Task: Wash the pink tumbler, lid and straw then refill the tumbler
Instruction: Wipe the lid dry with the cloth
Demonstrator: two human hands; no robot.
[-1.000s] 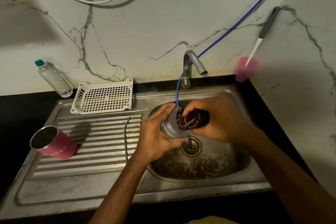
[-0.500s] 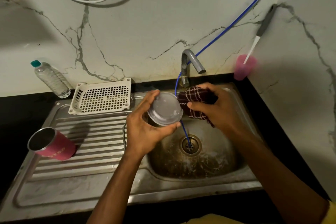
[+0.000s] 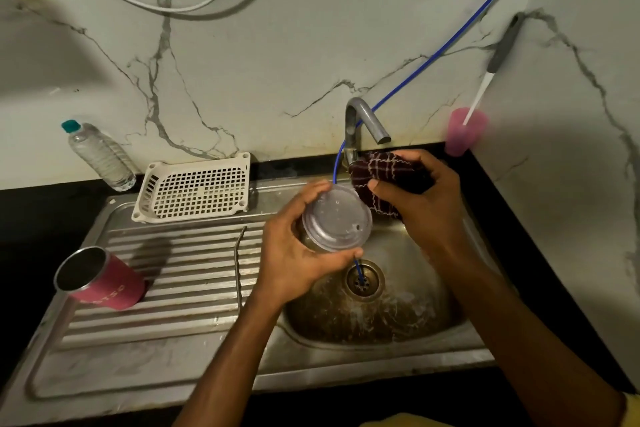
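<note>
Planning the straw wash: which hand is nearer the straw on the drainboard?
Left. The left hand, holding the lid, is just right of the straw; the right hand, gripping the cloth, sits farther right.

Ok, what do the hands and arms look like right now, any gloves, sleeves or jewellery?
Both are bare. The left hand and right hand wear no gloves, and no ring, watch or bracelet shows on the visible fingers or wrists. The forearms are uncovered. At the lower right corner, what looks like a yellow sleeve starts high on the right arm.
</note>
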